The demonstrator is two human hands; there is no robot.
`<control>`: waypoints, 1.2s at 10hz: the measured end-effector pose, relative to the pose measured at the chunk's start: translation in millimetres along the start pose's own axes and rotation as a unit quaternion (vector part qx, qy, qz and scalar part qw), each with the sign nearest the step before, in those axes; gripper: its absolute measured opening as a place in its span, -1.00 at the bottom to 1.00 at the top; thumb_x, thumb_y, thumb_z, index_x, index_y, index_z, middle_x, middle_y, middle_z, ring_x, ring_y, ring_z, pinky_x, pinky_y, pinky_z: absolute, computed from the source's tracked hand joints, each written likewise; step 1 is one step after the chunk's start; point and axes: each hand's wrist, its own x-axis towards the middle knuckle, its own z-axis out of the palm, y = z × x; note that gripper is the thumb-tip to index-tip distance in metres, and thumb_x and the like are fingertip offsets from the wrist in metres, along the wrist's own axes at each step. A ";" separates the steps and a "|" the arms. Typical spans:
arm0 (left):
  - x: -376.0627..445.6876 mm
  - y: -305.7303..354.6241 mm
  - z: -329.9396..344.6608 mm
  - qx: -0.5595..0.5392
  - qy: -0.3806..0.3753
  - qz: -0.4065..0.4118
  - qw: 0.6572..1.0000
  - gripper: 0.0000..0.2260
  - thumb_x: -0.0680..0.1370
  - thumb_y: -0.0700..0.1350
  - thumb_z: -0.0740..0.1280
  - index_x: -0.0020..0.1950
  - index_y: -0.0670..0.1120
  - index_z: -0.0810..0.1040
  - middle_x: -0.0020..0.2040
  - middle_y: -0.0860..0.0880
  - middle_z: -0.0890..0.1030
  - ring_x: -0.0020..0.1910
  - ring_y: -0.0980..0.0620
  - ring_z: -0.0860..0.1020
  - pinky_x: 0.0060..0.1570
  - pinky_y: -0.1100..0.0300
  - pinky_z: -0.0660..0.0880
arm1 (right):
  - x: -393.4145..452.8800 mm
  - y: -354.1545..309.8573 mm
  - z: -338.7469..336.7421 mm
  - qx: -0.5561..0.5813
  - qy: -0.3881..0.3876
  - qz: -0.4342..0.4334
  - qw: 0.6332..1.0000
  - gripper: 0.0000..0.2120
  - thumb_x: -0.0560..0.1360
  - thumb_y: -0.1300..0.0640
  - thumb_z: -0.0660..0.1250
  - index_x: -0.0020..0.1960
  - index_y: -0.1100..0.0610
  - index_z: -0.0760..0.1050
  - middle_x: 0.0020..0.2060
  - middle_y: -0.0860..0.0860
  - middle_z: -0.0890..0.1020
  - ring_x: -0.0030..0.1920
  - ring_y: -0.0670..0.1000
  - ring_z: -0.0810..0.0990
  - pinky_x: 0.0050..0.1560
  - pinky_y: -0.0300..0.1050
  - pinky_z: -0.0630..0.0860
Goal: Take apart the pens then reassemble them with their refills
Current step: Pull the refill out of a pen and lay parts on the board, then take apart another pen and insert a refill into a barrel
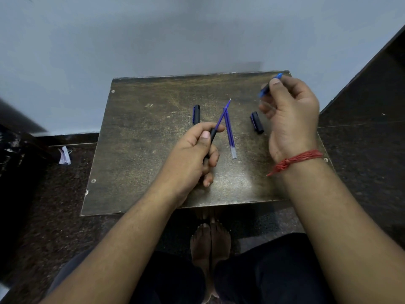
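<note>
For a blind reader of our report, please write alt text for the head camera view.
Over a small worn table, the left hand holds a pen with its refill sticking out, and the right hand grips a blue pen part. A loose refill and two caps lie between.

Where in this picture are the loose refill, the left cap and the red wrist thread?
loose refill [229, 130]: head view, middle of its blue tube.
left cap [196, 114]: head view, middle of its dark body.
red wrist thread [300, 158]: head view, strands across the right wrist.
</note>
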 end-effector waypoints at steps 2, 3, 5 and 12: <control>2.5 0.1 -2.9 -0.015 0.034 0.012 0.999 -0.74 0.72 -0.12 0.04 0.19 -0.02 0.52 -0.39 -0.06 0.39 -0.60 0.15 0.18 -0.59 0.28 0.29 | 9.8 7.1 -18.6 -0.410 -0.039 -0.089 0.907 -0.96 0.51 0.04 0.38 -0.07 -0.01 0.59 -0.25 -0.13 0.60 -0.21 -0.15 0.57 -0.16 -0.27 0.49; 2.7 -0.7 -2.7 -0.016 0.036 0.015 0.999 -0.74 0.72 -0.12 0.04 0.19 -0.03 0.52 -0.39 -0.06 0.40 -0.61 0.16 0.19 -0.59 0.27 0.30 | 12.9 15.1 -22.8 -0.529 -0.049 -0.088 0.842 -0.95 0.48 -0.03 0.35 -0.13 -0.08 0.53 -0.15 -0.09 0.64 -0.03 0.02 0.61 0.05 0.01 0.56; 1.7 -0.6 -1.8 -0.017 0.035 0.014 0.999 -0.74 0.72 -0.12 0.05 0.18 -0.02 0.53 -0.40 -0.06 0.41 -0.61 0.16 0.19 -0.59 0.27 0.30 | 18.7 18.2 -32.1 -0.612 -0.035 -0.069 0.787 -0.91 0.53 -0.01 0.30 -0.04 -0.04 0.56 0.00 0.01 0.63 0.13 0.15 0.56 0.19 0.17 0.50; 2.6 0.4 -1.0 -0.024 0.055 0.010 0.998 -0.75 0.72 -0.13 0.06 0.27 -0.08 0.49 -0.37 -0.11 0.39 -0.59 0.12 0.20 -0.61 0.28 0.29 | -53.3 7.2 32.4 -0.344 -0.191 -0.029 0.919 -0.77 0.55 -0.06 0.37 -0.14 0.10 0.57 -0.38 -0.07 0.56 -0.42 -0.19 0.43 -0.38 -0.32 0.37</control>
